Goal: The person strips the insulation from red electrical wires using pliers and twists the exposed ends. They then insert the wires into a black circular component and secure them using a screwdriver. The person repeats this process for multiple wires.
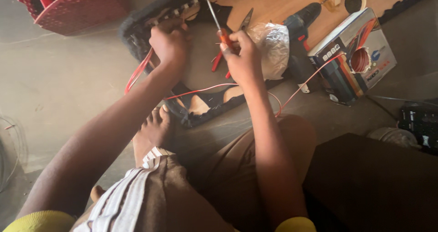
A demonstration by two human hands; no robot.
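My right hand (242,55) grips a screwdriver (216,20) by its red handle, its metal shaft pointing up and away toward the dark edge of a wooden board (278,2). My left hand (170,41) is closed on the black fabric-covered frame (137,29) at the board's edge, where red wire (138,71) runs out under the palm. Another length of red wire (200,91) crosses beneath both wrists. Red-handled pliers (237,33) lie on the board just behind my right hand.
A cordless drill (299,31) and a clear plastic bag (273,47) lie to the right. A box holding a red wire coil (360,54) stands beyond them. A red quilted object (68,6) sits top left. My bare foot (155,131) rests on the floor.
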